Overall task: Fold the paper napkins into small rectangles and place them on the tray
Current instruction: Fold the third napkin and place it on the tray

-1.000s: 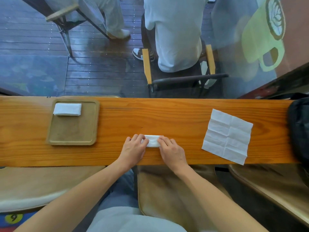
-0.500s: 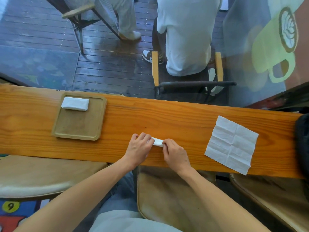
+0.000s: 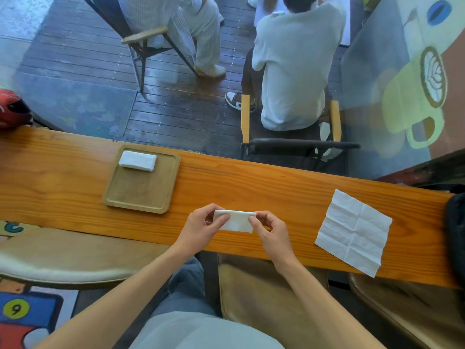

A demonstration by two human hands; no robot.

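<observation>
A small folded white napkin (image 3: 236,220) is held just above the wooden counter, pinched at its left end by my left hand (image 3: 201,226) and at its right end by my right hand (image 3: 270,231). The square wooden tray (image 3: 143,195) lies to the left on the counter, and one folded napkin (image 3: 138,160) rests in its far left corner. An unfolded, creased white napkin (image 3: 353,230) lies flat on the counter to the right.
The long wooden counter (image 3: 264,187) runs left to right against a glass pane. A dark bag (image 3: 456,227) sits at its right end and a red object (image 3: 11,109) at the far left. Cushioned stools stand below; beyond the glass, people sit on chairs.
Both hands pressed the folded napkin flat on the counter before; now they have lifted it and hold it by its ends. The camera view has tilted upward and shifted.
</observation>
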